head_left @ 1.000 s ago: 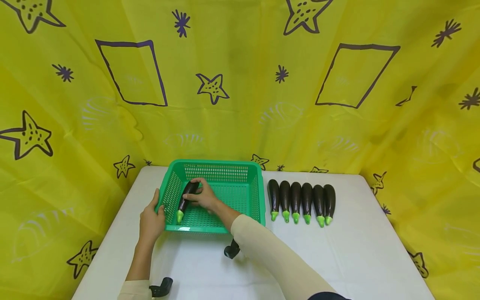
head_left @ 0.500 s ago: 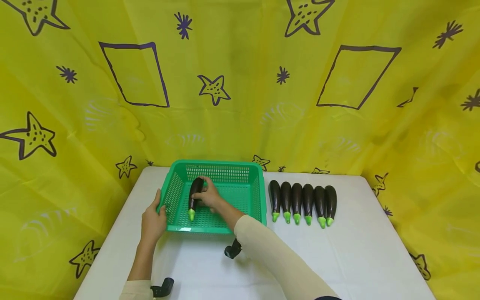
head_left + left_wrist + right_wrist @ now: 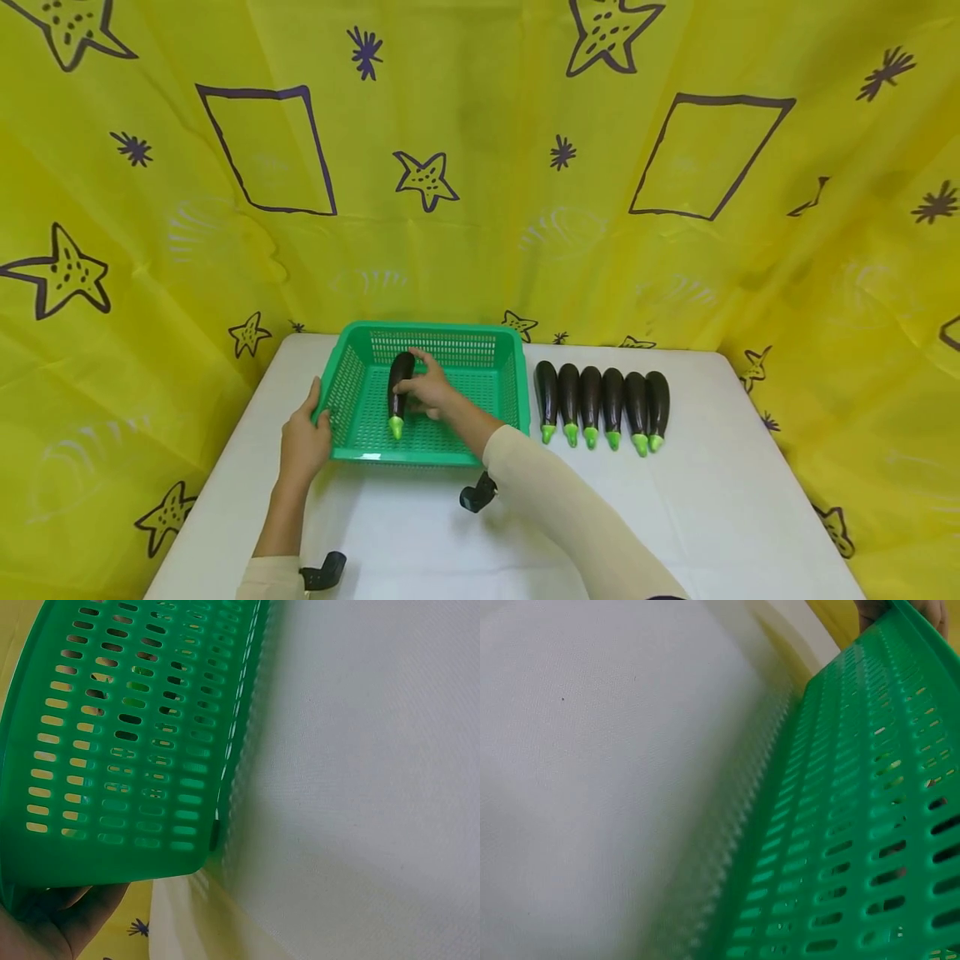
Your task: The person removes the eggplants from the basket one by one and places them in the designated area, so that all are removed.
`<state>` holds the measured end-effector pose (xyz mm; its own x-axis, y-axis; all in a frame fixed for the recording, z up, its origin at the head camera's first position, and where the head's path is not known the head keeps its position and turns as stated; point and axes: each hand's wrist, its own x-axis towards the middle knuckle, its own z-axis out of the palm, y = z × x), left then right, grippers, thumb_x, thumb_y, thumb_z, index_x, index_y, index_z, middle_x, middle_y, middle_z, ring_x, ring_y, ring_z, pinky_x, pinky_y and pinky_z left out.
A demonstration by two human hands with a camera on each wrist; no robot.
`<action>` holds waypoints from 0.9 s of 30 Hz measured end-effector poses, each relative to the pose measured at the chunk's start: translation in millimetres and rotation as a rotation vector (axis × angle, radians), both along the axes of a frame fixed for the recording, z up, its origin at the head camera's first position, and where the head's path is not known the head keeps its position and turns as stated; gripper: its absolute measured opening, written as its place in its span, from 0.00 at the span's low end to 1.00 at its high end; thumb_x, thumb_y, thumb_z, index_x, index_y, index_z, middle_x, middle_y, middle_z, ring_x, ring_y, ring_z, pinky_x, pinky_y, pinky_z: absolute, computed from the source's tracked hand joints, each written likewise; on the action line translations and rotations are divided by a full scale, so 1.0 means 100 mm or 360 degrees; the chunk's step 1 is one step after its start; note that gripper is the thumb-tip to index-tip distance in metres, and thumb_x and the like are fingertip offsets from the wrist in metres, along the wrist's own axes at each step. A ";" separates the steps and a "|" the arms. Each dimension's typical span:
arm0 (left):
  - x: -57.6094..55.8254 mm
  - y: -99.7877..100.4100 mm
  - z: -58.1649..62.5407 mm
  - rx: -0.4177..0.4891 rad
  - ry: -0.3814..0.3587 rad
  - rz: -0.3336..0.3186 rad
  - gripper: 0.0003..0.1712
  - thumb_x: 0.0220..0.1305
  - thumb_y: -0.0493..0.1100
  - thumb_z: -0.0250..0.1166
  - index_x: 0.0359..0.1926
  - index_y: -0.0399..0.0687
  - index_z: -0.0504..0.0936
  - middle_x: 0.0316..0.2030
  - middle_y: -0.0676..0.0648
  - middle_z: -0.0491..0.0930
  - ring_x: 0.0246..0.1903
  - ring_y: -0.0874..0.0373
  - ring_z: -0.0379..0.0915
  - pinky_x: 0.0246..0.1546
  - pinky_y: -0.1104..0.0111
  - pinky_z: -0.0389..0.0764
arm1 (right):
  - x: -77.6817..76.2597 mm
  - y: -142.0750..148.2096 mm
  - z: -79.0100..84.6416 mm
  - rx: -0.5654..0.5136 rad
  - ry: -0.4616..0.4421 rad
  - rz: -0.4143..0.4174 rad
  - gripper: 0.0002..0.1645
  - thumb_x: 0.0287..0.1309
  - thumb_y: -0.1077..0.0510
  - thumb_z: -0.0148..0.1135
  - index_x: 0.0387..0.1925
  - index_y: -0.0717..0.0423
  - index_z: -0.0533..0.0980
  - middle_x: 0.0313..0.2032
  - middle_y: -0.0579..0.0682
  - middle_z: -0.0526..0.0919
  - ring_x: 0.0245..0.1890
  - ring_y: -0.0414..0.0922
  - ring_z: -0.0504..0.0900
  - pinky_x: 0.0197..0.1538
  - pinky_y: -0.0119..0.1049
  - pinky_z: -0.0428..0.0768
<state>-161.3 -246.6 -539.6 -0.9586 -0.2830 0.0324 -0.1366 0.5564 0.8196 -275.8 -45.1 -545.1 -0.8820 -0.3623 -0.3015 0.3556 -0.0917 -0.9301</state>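
Observation:
A dark purple eggplant (image 3: 401, 385) with a green stem end is inside the green plastic basket (image 3: 435, 457), stem toward the person. My right hand (image 3: 431, 392) holds it from the right side, thumb across it and a finger near its far end. With my left hand (image 3: 303, 437) I grip the basket's left rim. In the left wrist view part of that hand (image 3: 82, 919) shows below the basket's end wall (image 3: 105, 859). Only the basket's perforated side (image 3: 840, 825) and a bit of the left hand appear in the right wrist view; the right hand itself is hidden there.
Several more eggplants (image 3: 591, 400) lie in a row on the white tabletop (image 3: 720, 500), right of the basket, stems toward the person. A yellow patterned curtain (image 3: 480, 250) surrounds the table. Black camera mounts (image 3: 324, 572) hang at both wrists.
My right hand has shifted the eggplant rightward inside the basket, and it now lies straighter, less tilted. The left hand and the basket have stayed in place.

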 end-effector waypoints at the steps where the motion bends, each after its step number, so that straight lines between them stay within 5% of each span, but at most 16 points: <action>1: 0.00 0.00 0.00 -0.0006 -0.0001 0.0000 0.36 0.80 0.31 0.49 0.83 0.40 0.49 0.76 0.29 0.56 0.74 0.29 0.54 0.69 0.37 0.64 | 0.00 0.01 0.00 -0.0015 -0.0011 -0.0001 0.54 0.57 0.77 0.66 0.81 0.48 0.60 0.62 0.69 0.74 0.53 0.63 0.84 0.55 0.60 0.83; 16: 0.00 -0.01 0.00 -0.0017 0.0005 0.0009 0.36 0.80 0.31 0.49 0.83 0.38 0.50 0.76 0.28 0.56 0.74 0.28 0.54 0.70 0.37 0.62 | 0.12 0.25 0.13 0.0062 -0.0027 -0.0002 0.56 0.54 0.80 0.63 0.82 0.50 0.59 0.72 0.74 0.60 0.61 0.69 0.78 0.57 0.64 0.81; 27: 0.00 0.00 -0.01 -0.0053 0.0063 0.0020 0.35 0.79 0.31 0.49 0.82 0.36 0.52 0.74 0.27 0.58 0.72 0.27 0.57 0.69 0.36 0.64 | 0.13 0.47 0.27 -0.0001 -0.0011 0.0113 0.58 0.60 0.80 0.60 0.85 0.46 0.51 0.68 0.79 0.65 0.63 0.71 0.76 0.59 0.64 0.79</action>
